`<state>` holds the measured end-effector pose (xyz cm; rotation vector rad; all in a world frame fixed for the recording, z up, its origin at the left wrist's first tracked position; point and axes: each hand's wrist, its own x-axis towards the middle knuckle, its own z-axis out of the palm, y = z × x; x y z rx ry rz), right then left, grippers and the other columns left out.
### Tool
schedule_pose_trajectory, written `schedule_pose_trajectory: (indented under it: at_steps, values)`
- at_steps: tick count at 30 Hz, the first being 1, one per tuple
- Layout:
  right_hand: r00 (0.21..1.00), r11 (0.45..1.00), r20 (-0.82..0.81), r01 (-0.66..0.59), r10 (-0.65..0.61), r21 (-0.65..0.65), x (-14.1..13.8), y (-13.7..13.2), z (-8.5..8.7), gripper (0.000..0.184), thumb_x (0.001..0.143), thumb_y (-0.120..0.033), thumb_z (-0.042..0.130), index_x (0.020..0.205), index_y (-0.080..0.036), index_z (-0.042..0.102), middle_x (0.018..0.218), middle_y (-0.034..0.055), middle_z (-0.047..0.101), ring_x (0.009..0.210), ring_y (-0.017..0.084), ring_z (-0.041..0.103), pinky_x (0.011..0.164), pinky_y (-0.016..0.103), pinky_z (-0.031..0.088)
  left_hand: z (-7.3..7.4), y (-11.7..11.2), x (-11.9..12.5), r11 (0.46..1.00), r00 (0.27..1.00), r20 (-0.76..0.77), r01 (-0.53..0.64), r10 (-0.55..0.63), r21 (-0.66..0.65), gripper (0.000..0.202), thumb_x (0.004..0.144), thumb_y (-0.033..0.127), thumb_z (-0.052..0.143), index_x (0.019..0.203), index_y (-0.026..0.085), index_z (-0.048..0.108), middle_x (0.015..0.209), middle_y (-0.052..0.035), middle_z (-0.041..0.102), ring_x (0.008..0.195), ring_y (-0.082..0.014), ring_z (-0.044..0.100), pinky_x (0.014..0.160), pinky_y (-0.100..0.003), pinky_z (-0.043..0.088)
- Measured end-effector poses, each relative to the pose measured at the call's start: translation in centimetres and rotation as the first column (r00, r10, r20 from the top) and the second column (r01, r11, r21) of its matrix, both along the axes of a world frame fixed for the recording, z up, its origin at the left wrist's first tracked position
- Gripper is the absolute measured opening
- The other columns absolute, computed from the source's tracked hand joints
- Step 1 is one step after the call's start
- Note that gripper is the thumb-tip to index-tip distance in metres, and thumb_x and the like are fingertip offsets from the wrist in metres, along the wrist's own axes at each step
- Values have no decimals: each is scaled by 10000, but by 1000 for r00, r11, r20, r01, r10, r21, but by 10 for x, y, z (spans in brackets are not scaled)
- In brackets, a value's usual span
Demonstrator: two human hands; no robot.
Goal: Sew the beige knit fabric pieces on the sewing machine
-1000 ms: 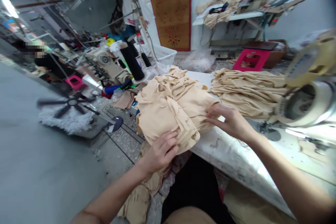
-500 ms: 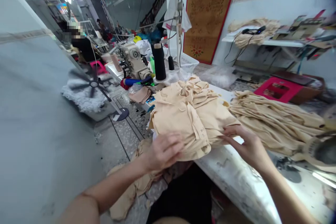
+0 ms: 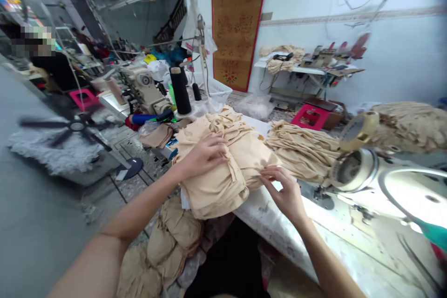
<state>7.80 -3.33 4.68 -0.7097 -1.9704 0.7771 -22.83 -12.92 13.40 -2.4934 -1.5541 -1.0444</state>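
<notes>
A stack of beige knit garment pieces (image 3: pixel 209 191) lies over the near end of the white sewing table (image 3: pixel 275 223), with folded edges and a placket-like strip running across its top. My left hand (image 3: pixel 206 154) rests on top of the stack, fingers stretched over the fabric. At the stack's right side, my right hand (image 3: pixel 282 187) pinches the edge of a beige piece between thumb and fingers. A gathered beige heap of cloth (image 3: pixel 300 149) is just beyond my right hand, beside the sewing machine (image 3: pixel 377 181).
A black thread cone (image 3: pixel 180 91) stands behind the stack, near another sewing machine (image 3: pixel 143 84). On the left is a floor fan (image 3: pixel 77 125). Beige bundles (image 3: pixel 164 242) lie on the floor by my legs. A person in black (image 3: pixel 56 70) sits far left.
The view has swung to the right, bringing more of the sewing machine into sight. My left hand has moved from the stack's front edge up onto its top. My right hand stays at the right edge.
</notes>
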Motion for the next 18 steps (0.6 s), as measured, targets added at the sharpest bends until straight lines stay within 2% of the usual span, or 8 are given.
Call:
schedule_pose_trajectory:
  at_steps: [2, 4, 5, 7, 9, 11, 14, 18]
  values:
    - [987, 985, -90, 124, -135, -122, 5, -20, -14, 219, 956, -476, 725, 1090, -312, 777, 1229, 116, 733, 1124, 345, 695, 867, 524, 624, 3, 5, -12, 991, 984, 147, -114, 102, 77, 192, 1028, 373, 666, 1146, 239, 736, 1339, -121, 704, 1375, -272, 609, 1200, -493, 457]
    - [965, 916, -151, 145, -215, -375, 10, -44, -29, 323, 919, -514, 771, 1172, -313, 761, 1284, 113, 731, 1196, 355, 685, 974, 556, 602, 6, 12, -33, 947, 928, 253, -306, 274, 96, 282, 1026, 446, 645, 1172, 220, 728, 1306, -130, 705, 1291, -270, 645, 1160, -453, 479]
    - [959, 838, -179, 90, -218, -539, 10, -55, -35, 379, 900, -534, 792, 1200, -306, 756, 1296, 110, 739, 1238, 357, 679, 1042, 567, 576, 8, 17, -46, 922, 895, 267, -383, 356, 51, 359, 1014, 506, 638, 1193, 207, 723, 1321, -138, 696, 1298, -283, 634, 1173, -452, 460]
    - [943, 576, -277, -125, -183, -808, 7, -75, -42, 457, 886, -574, 804, 1232, -279, 758, 1317, 107, 754, 1307, 346, 668, 1162, 562, 507, 10, 32, -72, 874, 847, 221, -456, 484, -168, 578, 972, 651, 612, 1286, 174, 696, 1414, -163, 658, 1372, -329, 577, 1226, -474, 393]
    - [892, 325, -420, -352, -166, -878, -4, -85, -42, 466, 892, -600, 790, 1203, -254, 777, 1318, 109, 765, 1341, 323, 660, 1218, 527, 463, 8, 51, -92, 812, 851, 154, -404, 503, -421, 727, 957, 763, 522, 1333, 163, 684, 1428, -158, 671, 1362, -353, 591, 1215, -479, 406]
    - [832, 203, -529, -496, -168, -844, -22, -87, -38, 460, 889, -631, 770, 1137, -244, 794, 1282, 114, 782, 1315, 313, 682, 1207, 511, 472, 3, 70, -102, 766, 874, 123, -336, 471, -548, 793, 935, 817, 488, 1346, 169, 689, 1422, -144, 693, 1334, -356, 625, 1189, -458, 439]
    - [795, 168, -584, -561, -164, -811, -52, -80, -29, 462, 884, -657, 737, 1114, -261, 799, 1265, 92, 794, 1254, 320, 714, 1145, 529, 519, -3, 87, -105, 742, 890, 103, -301, 444, -599, 854, 853, 824, 601, 1400, 171, 663, 1506, -148, 643, 1394, -366, 592, 1215, -432, 413]
    - [798, 261, -596, -558, -93, -787, -73, -74, -30, 378, 823, -639, 761, 1097, -387, 827, 1283, -12, 793, 1267, 350, 708, 1099, 560, 546, -5, 91, -109, 726, 891, 99, -292, 443, -623, 934, 777, 813, 674, 1435, 153, 627, 1544, -172, 605, 1411, -382, 579, 1237, -439, 387]
